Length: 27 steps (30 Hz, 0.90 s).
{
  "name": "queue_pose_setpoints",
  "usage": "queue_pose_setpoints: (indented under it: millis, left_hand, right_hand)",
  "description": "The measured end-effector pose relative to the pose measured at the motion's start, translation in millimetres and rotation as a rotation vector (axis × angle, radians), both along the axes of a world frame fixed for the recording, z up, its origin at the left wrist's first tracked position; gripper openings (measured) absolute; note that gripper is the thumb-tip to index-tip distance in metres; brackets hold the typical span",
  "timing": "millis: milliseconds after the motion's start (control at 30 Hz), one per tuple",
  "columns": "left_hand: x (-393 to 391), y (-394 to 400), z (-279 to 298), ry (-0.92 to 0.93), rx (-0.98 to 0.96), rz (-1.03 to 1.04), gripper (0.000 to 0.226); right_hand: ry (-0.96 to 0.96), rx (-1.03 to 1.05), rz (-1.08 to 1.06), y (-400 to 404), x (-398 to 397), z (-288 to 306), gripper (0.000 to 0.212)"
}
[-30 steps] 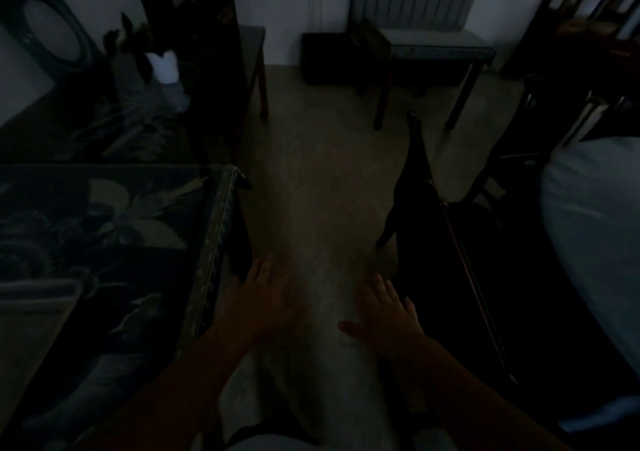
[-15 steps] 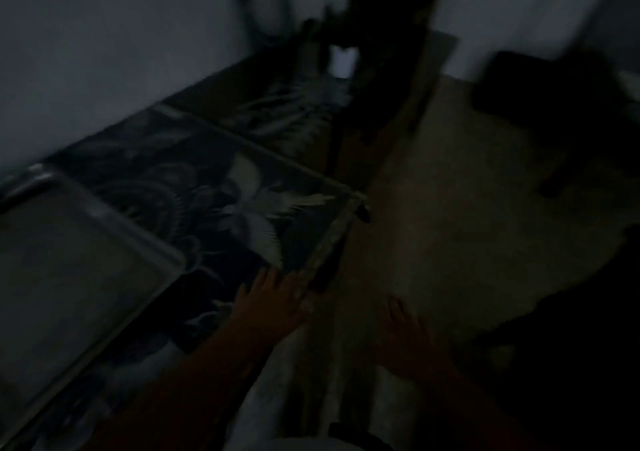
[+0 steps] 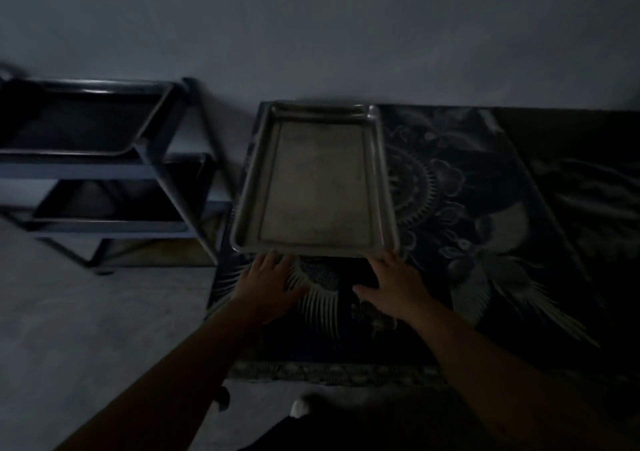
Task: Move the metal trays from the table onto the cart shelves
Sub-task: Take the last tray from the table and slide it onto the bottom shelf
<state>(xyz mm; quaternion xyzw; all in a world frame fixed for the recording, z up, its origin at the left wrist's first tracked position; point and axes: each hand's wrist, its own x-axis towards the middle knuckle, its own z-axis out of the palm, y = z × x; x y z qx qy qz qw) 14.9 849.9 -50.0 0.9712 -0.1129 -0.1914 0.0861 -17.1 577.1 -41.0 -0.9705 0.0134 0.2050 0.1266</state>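
Really dim in here, so lots is hard to make out. The cart (image 3: 104,173) on the left is cut off at the frame edge, and its shelves are just black pits (can't tell if anything sits in them). The metal tray (image 3: 317,182) lies flat on the patterned surface (image 3: 485,208), near its left end, close to the wall. Both arms reach forward, palms down. The left hand (image 3: 268,286) and right hand (image 3: 394,286) have fingers spread, fingertips right at the tray's near rim, nothing gripped; whether they actually touch it, I can't tell.
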Motion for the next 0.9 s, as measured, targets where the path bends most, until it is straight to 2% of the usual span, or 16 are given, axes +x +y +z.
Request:
queue_pose_setpoints:
  millis: [100, 200, 300, 367, 467, 633, 767, 900]
  left_hand:
    - [33.1, 0.5, -11.1, -0.055, -0.031, 0.024, 0.091]
    - [67.8, 0.5, -28.0, -0.053, -0.001, -0.014, 0.082]
    - [87.7, -1.2, -45.7, 0.024, 0.059, -0.088, 0.050]
    - [88.5, -2.4, -55.2, -0.016, 0.014, 0.000, 0.039]
    - [88.5, -5.3, -62.3, -0.090, -0.053, 0.111, 0.039]
    - [93.3, -12.6, -64.2, -0.107, -0.110, 0.171, 0.042]
    - [76.7, -17.9, -57.1, -0.008, -0.107, 0.223, 0.042]
    - [29.3, -17.8, -48.7, 0.059, -0.110, 0.235, 0.041]
  right_hand:
    - [-0.042, -0.002, 0.005, 10.0, 33.5, -9.4, 0.087]
    - [0.028, -0.005, -0.005, 14.7, 62.0, -22.7, 0.084]
    - [0.147, 0.147, -0.116, 20.5, 77.3, -36.5, 0.068]
    - [0.129, 0.132, -0.166, 23.0, 80.9, -47.6, 0.069]
    - [0.048, 0.057, -0.197, 25.0, 86.4, -55.9, 0.066]
    - [0.104, 0.130, -0.214, 14.6, 106.5, -50.4, 0.055]
    - [0.139, 0.196, -0.220, 10.2, 97.8, -47.0, 0.053]
    - [0.167, 0.206, -0.199, 7.9, 54.5, -43.7, 0.058]
